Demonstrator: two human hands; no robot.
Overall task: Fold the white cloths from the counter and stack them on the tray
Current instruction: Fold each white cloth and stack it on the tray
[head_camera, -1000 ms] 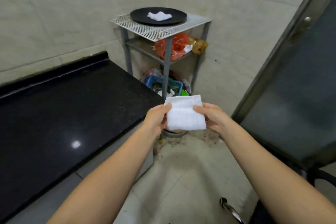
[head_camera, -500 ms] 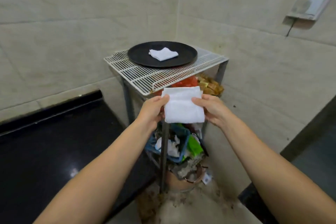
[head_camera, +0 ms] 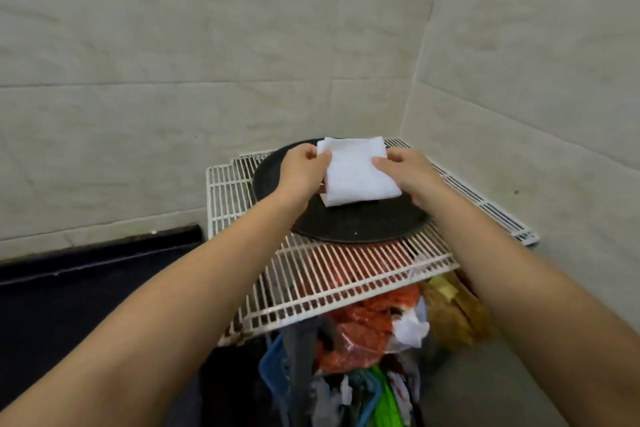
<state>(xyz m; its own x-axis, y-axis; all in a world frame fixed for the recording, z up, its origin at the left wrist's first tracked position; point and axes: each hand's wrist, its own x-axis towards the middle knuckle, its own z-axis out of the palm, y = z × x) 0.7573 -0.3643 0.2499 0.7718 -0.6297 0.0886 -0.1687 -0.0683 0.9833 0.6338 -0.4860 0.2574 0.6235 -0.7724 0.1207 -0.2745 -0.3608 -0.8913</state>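
Observation:
A folded white cloth (head_camera: 356, 170) is held over the round black tray (head_camera: 353, 227), which sits on a white wire rack (head_camera: 311, 274). My left hand (head_camera: 303, 166) pinches the cloth's left edge and my right hand (head_camera: 403, 172) grips its right edge. A sliver of another white cloth (head_camera: 324, 198) shows just under the held one, on the tray; the rest of it is hidden. I cannot tell whether the held cloth touches it.
The rack stands in a tiled corner, with walls close behind and to the right. Below it hang red bags (head_camera: 360, 333), a brown bag (head_camera: 453, 308) and a blue basket of clutter (head_camera: 277, 367). The black counter (head_camera: 69, 298) lies to the left.
Both hands have carried the folded cloth forward from beside the counter to over the tray, hiding the cloth that lay there. The view has closed in on the rack.

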